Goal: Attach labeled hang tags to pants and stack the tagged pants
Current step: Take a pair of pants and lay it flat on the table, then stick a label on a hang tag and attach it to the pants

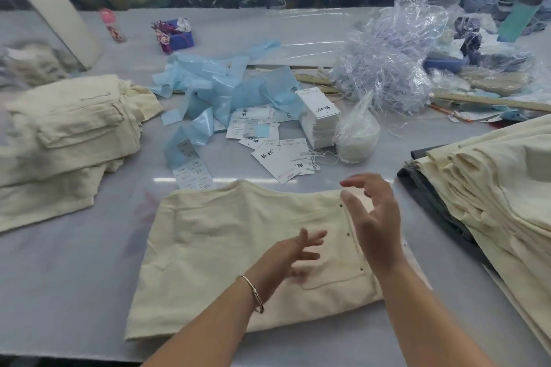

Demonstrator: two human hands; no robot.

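Observation:
A folded pair of cream pants (214, 247) lies flat on the grey table in front of me. My left hand (293, 255) hovers just above its right half, fingers spread and blurred, holding nothing. My right hand (372, 211) is raised over the pants' right edge near the dark rivets, fingers loosely curved and empty. Loose white hang tags (277, 162) with strings lie beyond the pants. A block of stacked tags (317, 119) stands behind them. A stack of folded cream pants (71, 134) sits at the left.
A tall pile of cream and dark pants (489, 188) fills the right edge. Blue plastic strips (217, 86), label sheets (192, 171), a bag of white string (356, 135) and crumpled clear plastic (396, 53) clutter the table's middle and back. A purple box (179, 36) stands far back.

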